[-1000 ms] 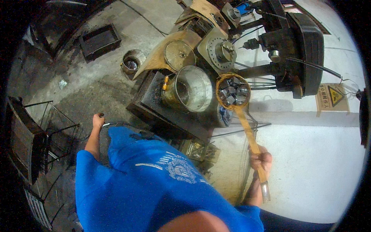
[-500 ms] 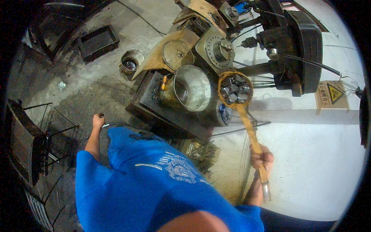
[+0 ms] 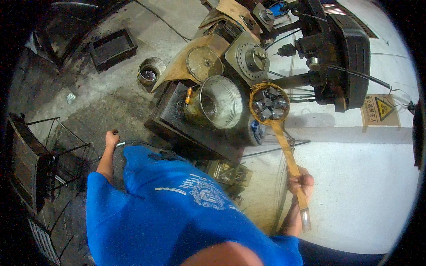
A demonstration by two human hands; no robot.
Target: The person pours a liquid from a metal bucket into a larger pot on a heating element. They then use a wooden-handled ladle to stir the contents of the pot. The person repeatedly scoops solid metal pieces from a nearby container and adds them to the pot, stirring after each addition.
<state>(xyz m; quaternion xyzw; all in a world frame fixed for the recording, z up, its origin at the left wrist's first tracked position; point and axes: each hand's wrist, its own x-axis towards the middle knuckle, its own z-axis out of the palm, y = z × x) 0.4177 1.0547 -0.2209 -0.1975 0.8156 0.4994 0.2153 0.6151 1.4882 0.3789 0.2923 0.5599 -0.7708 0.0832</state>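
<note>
Right grip wraps long yellow-brown round-basket scoop, holding up shiny dark-grey metal blocks ahead of it; left grip: can't tell. Next move likely calls for level scoop.

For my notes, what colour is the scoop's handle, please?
The handle is mostly yellow-brown, clearest in the head view.

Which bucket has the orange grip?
The large metal bucket on the dark bench, left of the long-handled basket in the right hand: orange grip at its left. The smaller floor bucket shows none.
</note>
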